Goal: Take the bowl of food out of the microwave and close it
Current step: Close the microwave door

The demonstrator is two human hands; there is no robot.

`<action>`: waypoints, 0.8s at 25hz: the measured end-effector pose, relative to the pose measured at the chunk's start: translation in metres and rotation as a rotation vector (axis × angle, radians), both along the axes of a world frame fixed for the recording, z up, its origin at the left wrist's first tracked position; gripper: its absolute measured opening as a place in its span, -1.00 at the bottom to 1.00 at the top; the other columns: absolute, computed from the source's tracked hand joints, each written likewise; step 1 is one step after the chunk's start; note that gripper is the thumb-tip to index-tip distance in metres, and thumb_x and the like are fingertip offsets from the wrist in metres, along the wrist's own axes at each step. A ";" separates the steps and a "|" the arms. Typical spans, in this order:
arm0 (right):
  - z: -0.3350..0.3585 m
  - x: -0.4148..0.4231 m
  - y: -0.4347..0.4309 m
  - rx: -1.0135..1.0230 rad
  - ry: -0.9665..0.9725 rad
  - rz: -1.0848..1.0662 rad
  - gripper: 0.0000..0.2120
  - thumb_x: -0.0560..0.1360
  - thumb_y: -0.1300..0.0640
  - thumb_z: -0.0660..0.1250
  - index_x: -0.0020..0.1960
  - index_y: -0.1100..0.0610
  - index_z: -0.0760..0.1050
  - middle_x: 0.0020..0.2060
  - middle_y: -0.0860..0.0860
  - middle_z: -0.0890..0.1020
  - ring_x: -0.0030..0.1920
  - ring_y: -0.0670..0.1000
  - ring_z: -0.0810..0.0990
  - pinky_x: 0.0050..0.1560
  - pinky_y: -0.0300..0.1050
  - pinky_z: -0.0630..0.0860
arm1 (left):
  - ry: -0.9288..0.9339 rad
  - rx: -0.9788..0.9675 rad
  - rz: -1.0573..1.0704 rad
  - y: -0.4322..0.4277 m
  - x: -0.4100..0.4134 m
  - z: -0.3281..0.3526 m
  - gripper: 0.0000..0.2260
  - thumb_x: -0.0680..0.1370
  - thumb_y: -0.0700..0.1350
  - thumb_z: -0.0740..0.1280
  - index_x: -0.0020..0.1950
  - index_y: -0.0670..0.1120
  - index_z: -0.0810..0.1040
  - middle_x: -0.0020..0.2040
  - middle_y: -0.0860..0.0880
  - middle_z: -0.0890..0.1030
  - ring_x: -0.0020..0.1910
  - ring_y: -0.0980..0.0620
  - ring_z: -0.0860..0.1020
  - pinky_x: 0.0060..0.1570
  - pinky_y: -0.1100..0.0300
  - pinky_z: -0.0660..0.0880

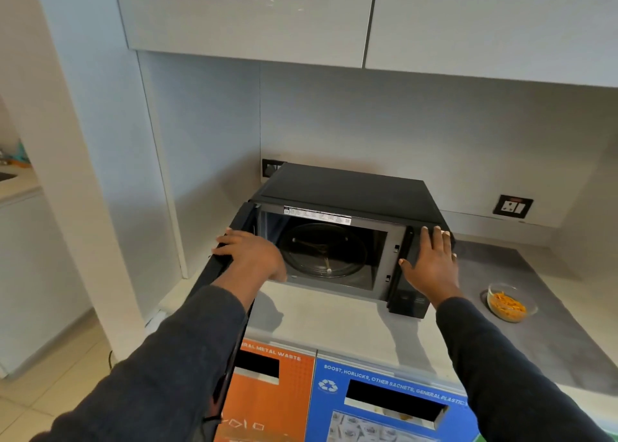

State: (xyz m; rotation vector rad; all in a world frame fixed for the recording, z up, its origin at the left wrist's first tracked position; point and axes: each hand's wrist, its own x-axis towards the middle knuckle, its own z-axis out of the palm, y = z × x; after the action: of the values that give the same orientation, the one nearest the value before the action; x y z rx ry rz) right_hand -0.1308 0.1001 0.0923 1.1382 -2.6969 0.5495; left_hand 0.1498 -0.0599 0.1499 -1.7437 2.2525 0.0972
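A black microwave (351,190) sits on the grey counter with its door (214,294) swung wide open to the left. Inside, only the glass turntable (322,251) shows. My left hand (250,254) lies on the top edge of the open door, fingers curled over it. My right hand (431,261) rests flat against the control panel on the microwave's right front, fingers spread. A clear glass bowl of orange food (506,302) stands on the counter to the right of the microwave, apart from both hands.
The counter (334,318) runs along the wall, with a wall socket (512,206) at the back right. Below the counter front are an orange waste bin panel (277,401) and a blue one (384,405). White cabinets (250,16) hang overhead.
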 end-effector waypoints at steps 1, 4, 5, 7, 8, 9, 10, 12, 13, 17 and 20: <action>0.000 0.000 0.000 0.001 -0.005 0.003 -0.14 0.59 -0.09 0.36 0.68 0.12 -0.06 0.68 0.15 -0.05 0.67 0.21 -0.13 0.62 0.28 0.06 | -0.013 0.028 0.002 0.004 -0.007 0.004 -0.01 0.48 0.23 0.40 0.64 -0.21 -0.09 0.58 -0.48 -0.12 0.53 -0.57 0.03 0.47 -0.41 0.20; 0.001 -0.005 0.000 0.006 -0.016 0.011 -0.13 0.59 -0.11 0.37 0.68 0.11 -0.06 0.69 0.14 -0.05 0.67 0.20 -0.12 0.62 0.28 0.07 | -0.040 0.119 -0.002 0.015 -0.031 0.015 0.08 0.47 0.27 0.42 0.62 -0.20 -0.22 0.59 -0.46 -0.20 0.55 -0.54 -0.03 0.52 -0.35 0.16; 0.001 -0.008 0.001 0.005 -0.018 0.018 -0.13 0.59 -0.11 0.37 0.68 0.10 -0.05 0.69 0.13 -0.04 0.67 0.20 -0.12 0.62 0.27 0.08 | -0.055 0.142 -0.036 0.017 -0.041 0.018 0.07 0.47 0.31 0.39 0.63 -0.18 -0.21 0.59 -0.45 -0.19 0.56 -0.54 -0.05 0.53 -0.35 0.13; 0.001 -0.012 0.002 0.005 -0.019 0.037 -0.14 0.58 -0.13 0.37 0.68 0.09 -0.03 0.69 0.13 -0.02 0.67 0.20 -0.09 0.62 0.27 0.10 | -0.084 0.184 -0.151 0.022 -0.055 0.018 0.01 0.47 0.38 0.33 0.66 -0.13 -0.10 0.63 -0.37 -0.10 0.57 -0.51 -0.07 0.52 -0.41 0.04; 0.001 -0.015 0.004 0.007 -0.015 0.043 -0.14 0.58 -0.14 0.37 0.68 0.09 -0.01 0.69 0.13 0.00 0.67 0.19 -0.07 0.61 0.28 0.11 | -0.091 0.196 -0.226 0.024 -0.063 0.018 -0.05 0.48 0.40 0.28 0.66 -0.10 -0.01 0.65 -0.32 0.00 0.58 -0.48 -0.03 0.51 -0.45 -0.02; 0.001 -0.017 0.004 0.010 -0.009 0.048 -0.14 0.57 -0.16 0.37 0.68 0.09 0.00 0.68 0.12 0.01 0.67 0.19 -0.05 0.61 0.28 0.13 | -0.086 0.197 -0.298 0.026 -0.068 0.017 -0.10 0.49 0.43 0.22 0.64 -0.08 0.10 0.64 -0.27 0.11 0.59 -0.45 0.04 0.49 -0.49 -0.07; 0.001 -0.020 0.005 0.014 -0.004 0.051 -0.15 0.57 -0.18 0.36 0.68 0.08 0.02 0.68 0.12 0.03 0.67 0.19 -0.03 0.61 0.28 0.15 | -0.064 0.184 -0.361 0.029 -0.075 0.015 -0.13 0.49 0.46 0.16 0.62 -0.08 0.20 0.63 -0.24 0.18 0.59 -0.41 0.08 0.49 -0.49 -0.10; 0.003 -0.024 0.006 0.015 0.002 0.066 -0.16 0.57 -0.25 0.32 0.67 0.07 0.05 0.68 0.12 0.07 0.67 0.18 0.01 0.60 0.27 0.16 | 0.033 0.143 -0.445 0.034 -0.085 0.010 -0.12 0.48 0.52 0.04 0.56 -0.10 0.33 0.63 -0.24 0.19 0.60 -0.40 0.03 0.52 -0.44 -0.12; 0.004 -0.027 0.006 0.015 0.002 0.074 -0.17 0.57 -0.30 0.28 0.67 0.07 0.07 0.67 0.12 0.09 0.66 0.18 0.03 0.60 0.27 0.16 | 0.091 0.135 -0.473 0.036 -0.091 0.006 -0.10 0.48 0.53 -0.03 0.56 -0.10 0.34 0.65 -0.25 0.12 0.60 -0.42 -0.05 0.53 -0.40 -0.14; 0.012 -0.036 0.008 0.014 -0.042 0.093 -0.17 0.56 -0.44 0.08 0.65 0.05 0.15 0.66 0.11 0.15 0.66 0.19 0.08 0.60 0.25 0.15 | 0.336 0.013 -0.623 0.030 -0.109 -0.024 -0.20 0.54 0.46 -0.12 0.66 0.04 -0.09 0.68 -0.15 -0.16 0.62 -0.29 -0.27 0.55 -0.29 -0.24; 0.016 -0.039 0.011 -0.023 -0.089 0.104 -0.18 0.55 -0.46 -0.02 0.64 0.03 0.20 0.66 0.09 0.18 0.65 0.18 0.10 0.60 0.23 0.13 | 0.366 -0.188 -0.770 0.016 -0.131 -0.043 -0.31 0.64 0.32 -0.12 0.66 -0.02 -0.17 0.68 -0.10 -0.18 0.64 -0.14 -0.25 0.60 -0.20 -0.20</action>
State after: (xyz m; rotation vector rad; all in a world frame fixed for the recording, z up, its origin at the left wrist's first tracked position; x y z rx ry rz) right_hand -0.1694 0.1111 0.1083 1.2831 -2.7094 0.6609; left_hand 0.0187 -0.0441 0.1073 -0.8576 3.1252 0.0413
